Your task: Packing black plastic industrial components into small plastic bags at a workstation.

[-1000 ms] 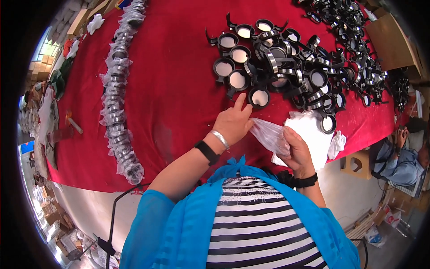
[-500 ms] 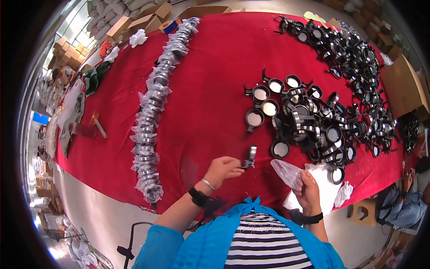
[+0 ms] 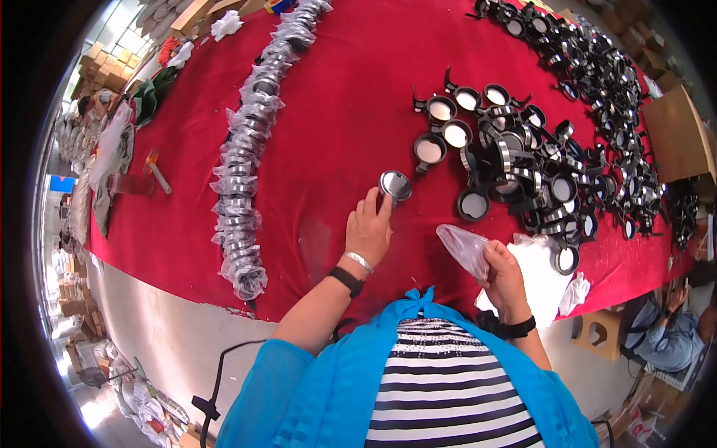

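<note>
My left hand (image 3: 367, 230) is closed on a small round mirror (image 3: 395, 186), held by its lower edge over the red cloth. The mirror has a black rim and a shiny face turned upward; its arm is hidden by my fingers. In my right hand (image 3: 505, 273) I pinch a clear plastic bag (image 3: 463, 248), which points up and to the left. Right of the mirror lies a heap of similar round black pieces (image 3: 505, 157) with silver bands and short black arms. Several at its left side show pale round faces.
A long row of plastic-wrapped pieces (image 3: 252, 137) runs along the left. More black pieces (image 3: 597, 97) cover the far right, beside a cardboard box (image 3: 678, 136). White plastic bags (image 3: 539, 273) lie by my right hand. An orange-handled tool (image 3: 157, 173) lies far left. Another person (image 3: 670, 340) sits at right.
My left hand has moved up and forward with the mirror, which has turned from edge-on to face up. My right hand still holds the bag. The view has tilted slightly.
</note>
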`<state>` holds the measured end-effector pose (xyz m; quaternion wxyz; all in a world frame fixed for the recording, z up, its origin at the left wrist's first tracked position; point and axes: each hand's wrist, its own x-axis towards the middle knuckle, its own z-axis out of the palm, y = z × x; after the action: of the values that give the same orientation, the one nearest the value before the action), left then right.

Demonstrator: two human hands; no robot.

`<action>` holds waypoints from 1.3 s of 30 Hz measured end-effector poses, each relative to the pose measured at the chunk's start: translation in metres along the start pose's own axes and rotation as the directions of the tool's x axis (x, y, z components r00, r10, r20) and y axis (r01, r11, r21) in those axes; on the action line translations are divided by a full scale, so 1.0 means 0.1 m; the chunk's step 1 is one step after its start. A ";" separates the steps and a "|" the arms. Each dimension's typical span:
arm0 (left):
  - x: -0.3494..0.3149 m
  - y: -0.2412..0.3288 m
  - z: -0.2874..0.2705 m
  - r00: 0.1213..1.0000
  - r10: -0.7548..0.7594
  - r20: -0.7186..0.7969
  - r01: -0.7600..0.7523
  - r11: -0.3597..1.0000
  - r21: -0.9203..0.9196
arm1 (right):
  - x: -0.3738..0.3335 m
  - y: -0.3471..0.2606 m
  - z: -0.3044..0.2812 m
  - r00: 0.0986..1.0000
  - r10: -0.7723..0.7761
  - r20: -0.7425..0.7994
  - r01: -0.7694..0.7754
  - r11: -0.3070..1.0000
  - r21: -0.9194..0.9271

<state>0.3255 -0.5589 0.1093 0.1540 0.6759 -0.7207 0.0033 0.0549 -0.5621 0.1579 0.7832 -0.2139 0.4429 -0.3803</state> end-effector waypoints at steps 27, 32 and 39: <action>0.15 0.53 -0.34 0.656 0.461 0.598 0.752 -0.471 -0.462 | -0.12 -0.08 0.11 0.991 -0.017 0.133 -0.025 0.952 0.306; 0.18 0.59 -0.40 0.800 0.233 0.553 0.536 0.140 -0.833 | -0.11 -0.05 0.08 0.982 -0.176 0.063 0.168 0.978 0.122; 0.11 0.70 -0.17 0.979 0.153 0.137 -0.006 0.690 -0.724 | -0.29 0.02 0.53 0.751 -0.398 0.528 0.656 0.355 -0.666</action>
<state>0.2605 -0.5596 0.1416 0.3376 0.5267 -0.7043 -0.3355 0.0920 -0.5387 0.1990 0.4738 -0.7349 0.3585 -0.3270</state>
